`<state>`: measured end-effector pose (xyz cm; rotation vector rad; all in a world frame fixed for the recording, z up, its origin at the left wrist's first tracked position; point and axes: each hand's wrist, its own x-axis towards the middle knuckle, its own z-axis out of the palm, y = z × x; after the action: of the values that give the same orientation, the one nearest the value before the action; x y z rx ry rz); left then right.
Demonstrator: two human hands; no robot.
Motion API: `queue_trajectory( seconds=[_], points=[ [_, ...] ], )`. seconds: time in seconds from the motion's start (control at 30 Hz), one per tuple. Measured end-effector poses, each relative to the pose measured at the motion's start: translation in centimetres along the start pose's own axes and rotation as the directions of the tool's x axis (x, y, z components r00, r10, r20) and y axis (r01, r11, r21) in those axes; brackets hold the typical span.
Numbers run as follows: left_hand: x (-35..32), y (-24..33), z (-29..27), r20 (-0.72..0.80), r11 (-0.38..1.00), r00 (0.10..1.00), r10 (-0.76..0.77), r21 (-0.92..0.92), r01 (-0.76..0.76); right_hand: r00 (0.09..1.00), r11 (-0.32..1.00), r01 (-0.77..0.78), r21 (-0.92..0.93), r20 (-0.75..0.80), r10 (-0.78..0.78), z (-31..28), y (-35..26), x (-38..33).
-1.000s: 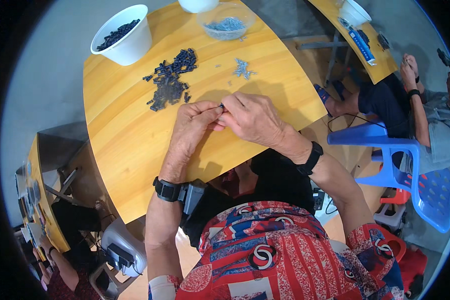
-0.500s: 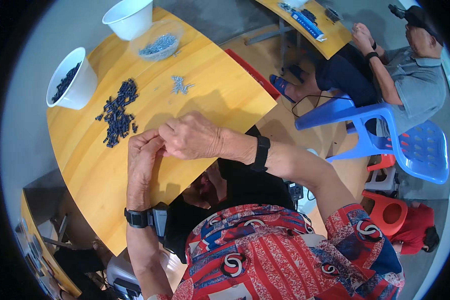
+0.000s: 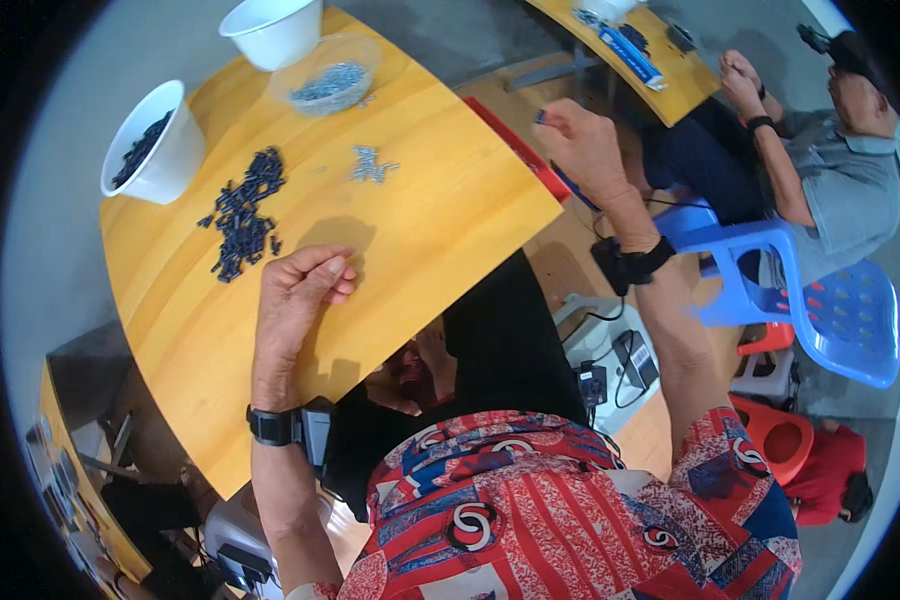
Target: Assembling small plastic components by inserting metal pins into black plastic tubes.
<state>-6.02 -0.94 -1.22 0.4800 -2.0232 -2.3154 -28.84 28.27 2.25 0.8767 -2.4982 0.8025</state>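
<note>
My right hand [image 3: 588, 150] is raised past the right edge of the table, over a red bin. Its fingers pinch a small dark piece [image 3: 541, 117], of which only the end shows. My left hand [image 3: 305, 290] is closed above the table, thumb against curled fingers; whatever lies inside is hidden. Just beyond it spreads a pile of small black plastic pieces [image 3: 245, 220]. Farther right on the wood is a little heap of silver screws [image 3: 372, 164].
On the wooden table [image 3: 450, 215] stand a tilted white tub [image 3: 185, 150] of black pieces, another white tub [image 3: 275, 40] and a clear bowl [image 3: 365, 92] of screws. The red bin [image 3: 515, 145] sits beside the table. A person [image 3: 830, 180] works at right near a blue chair [image 3: 840, 330].
My hands were together over the table and have parted. The right hand has swung right and away, past the table edge, with the small dark piece. My left hand has stayed nearly in place.
</note>
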Motion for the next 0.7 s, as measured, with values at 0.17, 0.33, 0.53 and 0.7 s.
queue_trajectory(
  seconds=[0.17,0.33,0.53,0.7],
  points=[
    [0.0,0.5,0.2,-0.003,0.999,0.999,-0.044,0.027,0.044,0.986,0.974,0.055,-0.217,0.167,-0.019,5.0,9.2,-0.4],
    [0.5,-0.1,0.3,0.057,1.0,0.998,-0.015,-0.026,0.016,0.961,0.944,-0.029,-0.327,0.252,0.117,7.6,14.9,-2.1],
    [0.3,-0.4,-0.2,0.09,0.999,0.996,0.011,0.042,-0.015,0.906,0.892,-0.39,0.227,0.27,0.327,2.8,5.8,0.5],
    [0.4,-0.9,-0.1,0.138,0.999,0.989,0.049,0.011,-0.051,0.86,0.775,-0.346,0.53,0.509,0.036,0.5,-9.9,2.8]
  ],
)
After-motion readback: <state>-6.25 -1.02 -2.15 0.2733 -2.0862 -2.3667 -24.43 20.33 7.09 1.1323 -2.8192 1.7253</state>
